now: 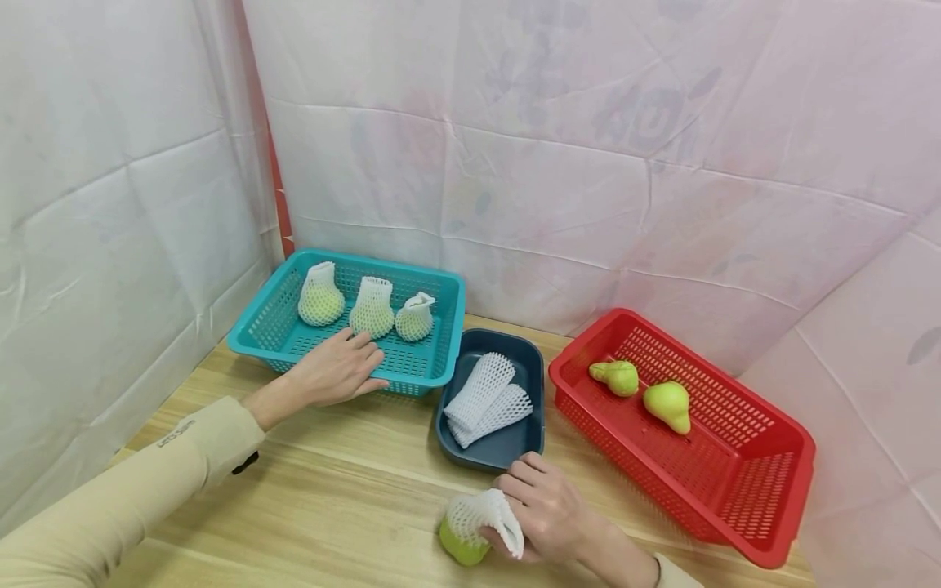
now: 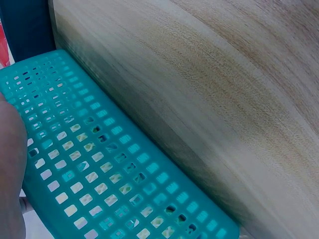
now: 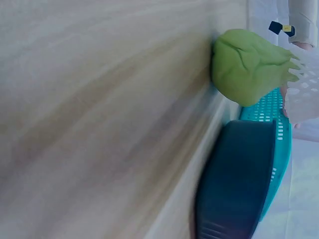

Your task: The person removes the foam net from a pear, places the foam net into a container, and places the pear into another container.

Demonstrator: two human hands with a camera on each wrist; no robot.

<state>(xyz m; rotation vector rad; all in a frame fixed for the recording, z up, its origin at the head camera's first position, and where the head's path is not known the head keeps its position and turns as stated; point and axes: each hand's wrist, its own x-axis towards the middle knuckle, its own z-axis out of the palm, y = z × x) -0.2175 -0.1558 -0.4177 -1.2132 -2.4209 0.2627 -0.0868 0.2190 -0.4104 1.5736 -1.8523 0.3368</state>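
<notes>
In the head view my left hand grips the near rim of the teal basket, fingers over the edge and thumb outside. Inside stand three fruits in white foam net sleeves, the middle one nearest my fingertips. At the front, my right hand pinches the open end of a foam net sleeve. That sleeve covers the upper part of a green pear-shaped fruit on the table. Creases mark the fruit's bottom in the right wrist view. My right fingertips are partly hidden by the net.
A dark blue tray between the baskets holds loose foam net sleeves. To the right, a red basket contains two bare yellow-green pears, one lying on its side. Pale curtains hang behind the wooden table.
</notes>
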